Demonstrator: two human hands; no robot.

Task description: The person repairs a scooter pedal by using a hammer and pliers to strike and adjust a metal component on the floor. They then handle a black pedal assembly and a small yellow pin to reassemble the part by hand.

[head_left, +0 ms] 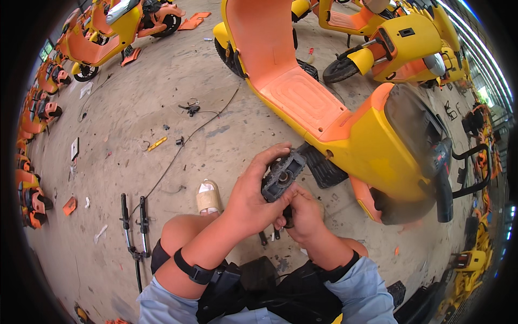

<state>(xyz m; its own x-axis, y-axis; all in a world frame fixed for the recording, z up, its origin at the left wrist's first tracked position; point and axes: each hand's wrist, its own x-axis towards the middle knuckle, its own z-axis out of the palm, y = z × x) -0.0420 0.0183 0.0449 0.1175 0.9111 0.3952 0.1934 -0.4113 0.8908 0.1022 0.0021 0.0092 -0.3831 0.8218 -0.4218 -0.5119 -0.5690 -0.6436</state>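
Gripping one dark grey ridged plastic pedal block (282, 175), the left hand (252, 195) wraps it; the right hand (303, 216), just below, closes on one small dark tool (287, 216).

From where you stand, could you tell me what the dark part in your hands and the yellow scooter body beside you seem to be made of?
The dark part, held in the left hand and right hand, looks like moulded black plastic or rubber: matt, ribbed surface, with what seems a metal centre. The scooter body looks like glossy moulded plastic: smooth yellow and orange panels with soft highlights.
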